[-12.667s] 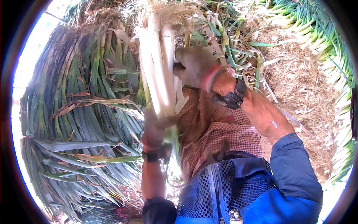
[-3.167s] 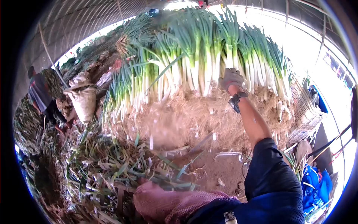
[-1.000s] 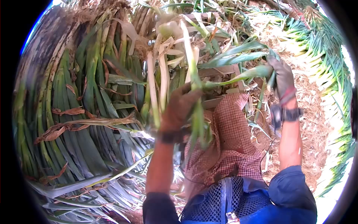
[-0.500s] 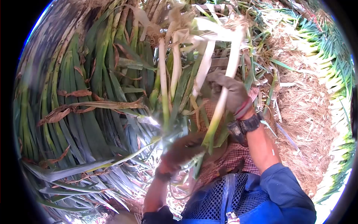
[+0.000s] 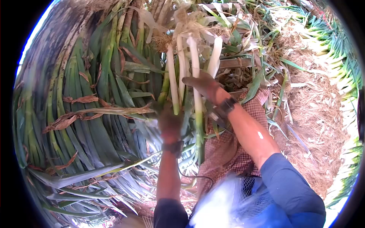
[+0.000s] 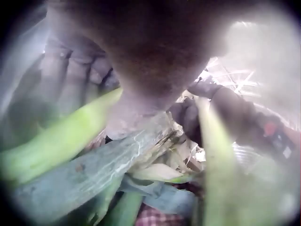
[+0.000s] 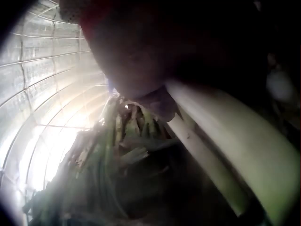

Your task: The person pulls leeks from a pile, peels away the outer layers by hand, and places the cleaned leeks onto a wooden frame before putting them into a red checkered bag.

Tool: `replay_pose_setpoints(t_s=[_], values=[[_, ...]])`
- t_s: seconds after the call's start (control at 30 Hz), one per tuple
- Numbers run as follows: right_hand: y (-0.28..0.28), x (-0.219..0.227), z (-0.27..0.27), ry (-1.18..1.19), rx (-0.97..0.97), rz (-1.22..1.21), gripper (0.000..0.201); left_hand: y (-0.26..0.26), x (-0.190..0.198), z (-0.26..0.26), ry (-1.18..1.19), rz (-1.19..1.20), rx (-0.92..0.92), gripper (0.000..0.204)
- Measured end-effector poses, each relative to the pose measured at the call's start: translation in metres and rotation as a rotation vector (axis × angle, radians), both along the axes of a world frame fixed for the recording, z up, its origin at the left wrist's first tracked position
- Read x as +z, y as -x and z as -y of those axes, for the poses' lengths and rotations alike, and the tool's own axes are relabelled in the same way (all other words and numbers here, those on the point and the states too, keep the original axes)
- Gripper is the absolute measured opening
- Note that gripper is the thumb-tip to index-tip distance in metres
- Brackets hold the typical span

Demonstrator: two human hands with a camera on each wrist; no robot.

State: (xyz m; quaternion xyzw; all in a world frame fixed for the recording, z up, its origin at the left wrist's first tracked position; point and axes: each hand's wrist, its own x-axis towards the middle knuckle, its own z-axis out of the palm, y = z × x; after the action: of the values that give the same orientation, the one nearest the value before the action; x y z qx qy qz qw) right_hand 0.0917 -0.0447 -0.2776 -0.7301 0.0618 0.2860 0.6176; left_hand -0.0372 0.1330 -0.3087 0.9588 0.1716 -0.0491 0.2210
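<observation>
In the head view my right hand (image 5: 207,88) grips a long green onion (image 5: 194,57) by its white shank, roots up and leaves down. The right wrist view shows that pale shank (image 7: 244,141) coming out from under the hand. My left hand (image 5: 170,123), blurred and gloved, holds another green onion (image 5: 173,79) low on its stalk, to the left. In the left wrist view its curled fingers (image 6: 77,77) lie round a yellow-green stalk (image 6: 61,141). One more white shank (image 5: 215,57) leans behind the right hand.
A tall heap of onions with dark leaves (image 5: 87,125) fills the left side. Peeled scraps (image 5: 243,22) lie ahead, near a wooden slat (image 5: 235,63). On the right a row of green onions (image 5: 338,87) has its matted roots (image 5: 311,114) facing in. Checked cloth (image 5: 243,129) covers the lap.
Since half a second ago my right hand has moved left with its onion, now steeper beside the others. The left hand has risen to the stalks. Earlier the right hand reached to a standing row.
</observation>
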Motion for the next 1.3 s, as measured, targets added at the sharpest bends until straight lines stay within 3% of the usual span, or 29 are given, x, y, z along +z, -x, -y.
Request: replay_pose_setpoints(t_s=[0.1, 0.2, 0.4, 0.5, 0.57, 0.63, 0.7, 0.77, 0.83, 0.87, 0.97, 1.03, 1.1, 1.13, 1.2, 1.23, 1.3], values=[[-0.014, -0.015, -0.014, 0.013, -0.042, -0.070, 0.036, 0.013, 0.002, 0.003, 0.261, -0.021, 0.032, 0.046], [-0.015, -0.020, -0.020, -0.176, -0.161, -0.118, 0.036, 0.024, -0.005, 0.011, 0.246, 0.203, -0.030, 0.042], [-0.010, -0.018, -0.014, -0.106, -0.096, -0.123, 0.035, -0.008, -0.020, -0.007, 0.323, 0.271, 0.020, 0.036], [-0.012, -0.010, -0.014, -0.062, -0.009, -0.139, 0.041, -0.035, -0.001, 0.000, 0.387, 0.313, -0.017, 0.041], [-0.013, -0.019, -0.012, -0.112, -0.002, -0.150, 0.041, -0.051, 0.014, 0.004, 0.706, 0.216, 0.009, 0.045], [-0.011, -0.016, -0.005, -0.157, 0.000, -0.160, 0.042, -0.054, 0.028, 0.000, 0.799, 0.133, 0.008, 0.044], [-0.001, -0.010, 0.005, -0.401, 0.016, -0.072, 0.046, -0.045, 0.032, -0.005, 0.806, -0.017, -0.043, 0.041], [0.009, -0.002, 0.012, -0.419, 0.073, -0.099, 0.042, -0.030, 0.050, 0.000, 0.865, -0.025, -0.019, 0.035], [0.022, -0.001, 0.015, -0.816, -0.051, -0.222, 0.040, -0.021, 0.044, -0.004, 0.929, -0.104, -0.020, 0.031], [0.027, -0.007, 0.018, -0.888, -0.065, -0.286, 0.035, -0.016, 0.034, -0.002, 1.112, -0.056, 0.047, 0.030], [0.037, 0.001, 0.017, -0.863, -0.091, -0.275, 0.033, -0.004, 0.035, -0.002, 1.137, 0.049, 0.010, 0.029], [0.039, 0.005, 0.019, -0.756, -0.098, -0.311, 0.033, -0.006, 0.043, 0.003, 1.084, 0.025, 0.042, 0.028], [0.038, 0.011, 0.024, -0.490, -0.005, -0.195, 0.033, -0.008, 0.044, 0.005, 1.033, -0.024, -0.011, 0.032], [0.041, 0.015, 0.026, -0.490, -0.007, -0.201, 0.033, -0.004, 0.045, 0.004, 1.033, -0.029, -0.009, 0.032], [0.040, 0.022, 0.031, -0.264, 0.092, -0.082, 0.038, -0.003, 0.046, -0.001, 0.868, -0.046, 0.089, 0.033], [0.043, 0.021, 0.037, -0.262, 0.086, -0.083, 0.038, -0.001, 0.045, -0.005, 0.786, -0.058, 0.135, 0.034], [0.049, 0.020, 0.055, -0.381, -0.103, -0.010, 0.040, 0.010, 0.051, -0.014, 0.953, 0.128, 0.349, 0.037]])
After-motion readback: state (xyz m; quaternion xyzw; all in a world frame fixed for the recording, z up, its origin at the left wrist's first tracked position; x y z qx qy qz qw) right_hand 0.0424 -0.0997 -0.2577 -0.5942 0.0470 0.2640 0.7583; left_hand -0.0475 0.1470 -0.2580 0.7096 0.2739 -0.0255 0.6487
